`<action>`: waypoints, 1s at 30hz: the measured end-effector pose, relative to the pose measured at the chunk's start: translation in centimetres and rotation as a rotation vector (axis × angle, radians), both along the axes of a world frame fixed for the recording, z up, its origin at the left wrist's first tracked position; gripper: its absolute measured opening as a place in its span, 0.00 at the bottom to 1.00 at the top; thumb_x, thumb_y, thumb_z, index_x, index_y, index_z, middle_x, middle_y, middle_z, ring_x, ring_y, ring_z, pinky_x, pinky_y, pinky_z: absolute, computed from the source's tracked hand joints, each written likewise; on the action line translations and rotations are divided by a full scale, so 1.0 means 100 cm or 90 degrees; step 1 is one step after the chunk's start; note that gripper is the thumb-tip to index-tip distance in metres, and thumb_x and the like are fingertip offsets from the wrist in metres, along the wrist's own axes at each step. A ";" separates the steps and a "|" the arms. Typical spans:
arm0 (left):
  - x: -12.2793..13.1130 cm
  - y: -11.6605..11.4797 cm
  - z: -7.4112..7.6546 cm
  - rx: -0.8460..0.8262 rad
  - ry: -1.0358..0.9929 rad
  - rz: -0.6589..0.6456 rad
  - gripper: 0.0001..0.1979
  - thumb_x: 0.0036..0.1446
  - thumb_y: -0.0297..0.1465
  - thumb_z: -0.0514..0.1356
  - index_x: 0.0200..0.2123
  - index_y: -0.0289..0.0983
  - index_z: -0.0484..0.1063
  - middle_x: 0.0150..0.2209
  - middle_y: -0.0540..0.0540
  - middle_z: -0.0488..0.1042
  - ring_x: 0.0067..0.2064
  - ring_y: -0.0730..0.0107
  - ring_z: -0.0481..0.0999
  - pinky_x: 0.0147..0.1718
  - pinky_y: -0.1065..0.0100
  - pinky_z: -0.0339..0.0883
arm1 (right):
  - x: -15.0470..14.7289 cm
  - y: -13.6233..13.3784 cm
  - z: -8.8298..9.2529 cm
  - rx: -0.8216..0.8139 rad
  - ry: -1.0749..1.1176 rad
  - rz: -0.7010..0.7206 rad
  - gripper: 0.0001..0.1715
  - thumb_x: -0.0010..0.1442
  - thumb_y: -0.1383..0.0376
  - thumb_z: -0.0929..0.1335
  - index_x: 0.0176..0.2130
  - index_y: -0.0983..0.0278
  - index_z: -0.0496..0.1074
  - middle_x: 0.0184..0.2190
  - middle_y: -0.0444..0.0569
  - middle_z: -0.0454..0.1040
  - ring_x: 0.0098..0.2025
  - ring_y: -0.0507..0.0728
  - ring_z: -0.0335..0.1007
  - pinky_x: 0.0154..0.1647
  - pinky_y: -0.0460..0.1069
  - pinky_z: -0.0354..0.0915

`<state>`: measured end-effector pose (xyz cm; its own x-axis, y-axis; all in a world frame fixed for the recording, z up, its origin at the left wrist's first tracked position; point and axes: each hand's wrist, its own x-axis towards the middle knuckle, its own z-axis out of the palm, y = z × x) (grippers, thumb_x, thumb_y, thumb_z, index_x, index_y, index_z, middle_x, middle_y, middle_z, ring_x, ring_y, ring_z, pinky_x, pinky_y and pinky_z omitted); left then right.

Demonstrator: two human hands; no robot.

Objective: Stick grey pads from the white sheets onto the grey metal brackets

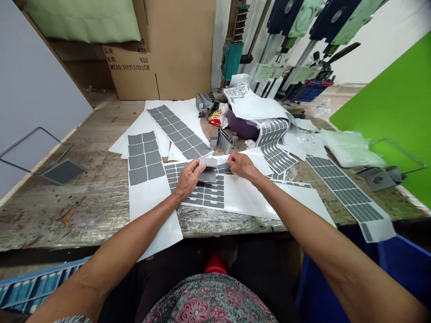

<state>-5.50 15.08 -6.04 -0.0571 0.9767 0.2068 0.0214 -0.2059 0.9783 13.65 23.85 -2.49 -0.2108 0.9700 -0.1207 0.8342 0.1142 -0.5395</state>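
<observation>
My left hand point(189, 179) is closed on a small grey metal part point(208, 163), thumb on top, over a sheet of grey stickers point(208, 194). Just to the right, my right hand point(240, 164) has its fingertips pinched at a grey sticker piece point(223, 168); whether that piece is loose or on the sheet cannot be told. A white sheet with large grey squares point(145, 158) lies left of my hands, and another such sheet point(180, 130) lies behind them.
Bent grey metal parts point(223, 140) stand behind my hands. A purple bowl point(242, 124) has sticker sheets draped over it. Wire-handled metal pieces flank the table point(101, 224). Blue bins point(404, 264) sit below right; a cardboard box point(182, 54) and presses point(232, 60) stand behind.
</observation>
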 end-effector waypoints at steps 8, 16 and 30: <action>0.000 0.002 0.012 0.001 0.048 0.002 0.14 0.58 0.41 0.58 0.34 0.35 0.74 0.31 0.48 0.75 0.36 0.66 0.71 0.41 0.68 0.65 | 0.015 -0.012 0.019 -0.077 0.330 -0.077 0.12 0.64 0.63 0.67 0.30 0.65 0.64 0.24 0.41 0.70 0.23 0.48 0.69 0.26 0.46 0.70; 0.026 -0.049 0.056 -0.032 0.142 -0.032 0.15 0.58 0.41 0.59 0.28 0.36 0.78 0.25 0.51 0.73 0.29 0.68 0.69 0.31 0.70 0.60 | 0.029 -0.116 0.066 0.007 0.554 0.016 0.09 0.58 0.60 0.66 0.31 0.61 0.61 0.19 0.38 0.69 0.21 0.50 0.70 0.27 0.46 0.68; 0.073 -0.138 0.059 -0.091 0.217 -0.060 0.13 0.62 0.37 0.57 0.32 0.38 0.79 0.26 0.52 0.74 0.28 0.72 0.67 0.29 0.73 0.60 | 0.055 -0.195 0.044 -0.033 0.505 -0.021 0.06 0.60 0.64 0.64 0.31 0.60 0.61 0.19 0.38 0.69 0.18 0.49 0.65 0.22 0.44 0.62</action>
<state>1.78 1.28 -0.15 0.0837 0.9947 0.0598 0.3383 -0.0848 0.9372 19.11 4.34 1.87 -0.2245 0.9744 0.0080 0.2018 0.0545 -0.9779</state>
